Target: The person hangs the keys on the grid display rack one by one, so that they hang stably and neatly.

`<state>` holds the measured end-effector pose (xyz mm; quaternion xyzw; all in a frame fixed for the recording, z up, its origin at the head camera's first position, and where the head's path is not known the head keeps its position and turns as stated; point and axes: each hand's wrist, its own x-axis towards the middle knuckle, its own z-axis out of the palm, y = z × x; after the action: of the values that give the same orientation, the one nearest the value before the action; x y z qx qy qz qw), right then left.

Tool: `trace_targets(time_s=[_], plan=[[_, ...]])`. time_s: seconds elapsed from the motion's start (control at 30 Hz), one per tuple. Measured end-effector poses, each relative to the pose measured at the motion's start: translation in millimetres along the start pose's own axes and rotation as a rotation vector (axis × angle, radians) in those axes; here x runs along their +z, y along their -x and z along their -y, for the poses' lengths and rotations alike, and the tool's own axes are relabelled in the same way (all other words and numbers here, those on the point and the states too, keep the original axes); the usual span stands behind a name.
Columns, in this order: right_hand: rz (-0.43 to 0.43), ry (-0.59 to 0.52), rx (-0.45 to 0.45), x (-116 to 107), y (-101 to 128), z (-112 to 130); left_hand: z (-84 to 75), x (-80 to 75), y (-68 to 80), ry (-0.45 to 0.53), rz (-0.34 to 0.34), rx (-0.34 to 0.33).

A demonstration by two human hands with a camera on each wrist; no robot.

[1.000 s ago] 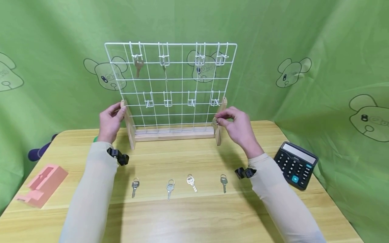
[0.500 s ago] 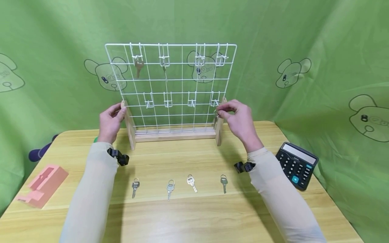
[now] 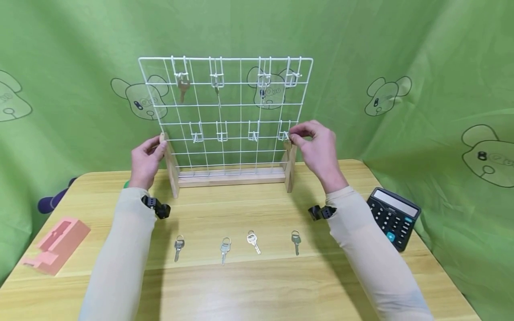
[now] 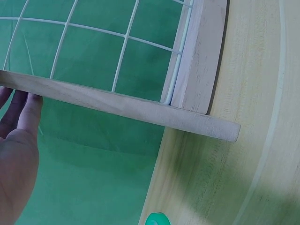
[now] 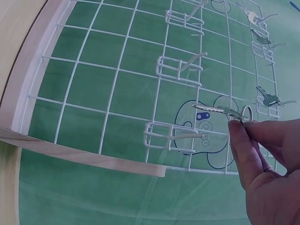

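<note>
Rising since before, the right hand (image 3: pixel 317 145) pinches a key (image 5: pixel 220 111) near a lower hook (image 5: pixel 171 136). Left hand (image 3: pixel 145 158) holds the rack (image 3: pixel 225 111) post, fingers curled around it.

We hold both arms stretched forward in pale sleeves. Our left hand (image 3: pixel 145 158) is raised, fingers loosely curled with the thumb forward. Our right hand (image 3: pixel 317 145) is lifted higher, thumb and forefinger pinched together at its front, the other fingers curled behind.

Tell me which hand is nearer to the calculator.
Right. The right hand is up at the wire rack's right edge, on the calculator's side; the left hand holds the rack's far left post.
</note>
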<state>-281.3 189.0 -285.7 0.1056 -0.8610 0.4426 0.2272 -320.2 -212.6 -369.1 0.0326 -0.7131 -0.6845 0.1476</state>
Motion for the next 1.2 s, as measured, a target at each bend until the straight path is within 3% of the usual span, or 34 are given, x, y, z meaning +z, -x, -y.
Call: trace_targets(time_s=[0.63,1.2], plan=[[-0.155,0.094,-0.151,-2,-10,9,0.8,0.2,-1.2,-0.028,0.008,-0.017],[-0.328,-0.069,-0.167,-7,-30,31,1.1,-1.2,-0.9,-0.025,0.014,-0.024]])
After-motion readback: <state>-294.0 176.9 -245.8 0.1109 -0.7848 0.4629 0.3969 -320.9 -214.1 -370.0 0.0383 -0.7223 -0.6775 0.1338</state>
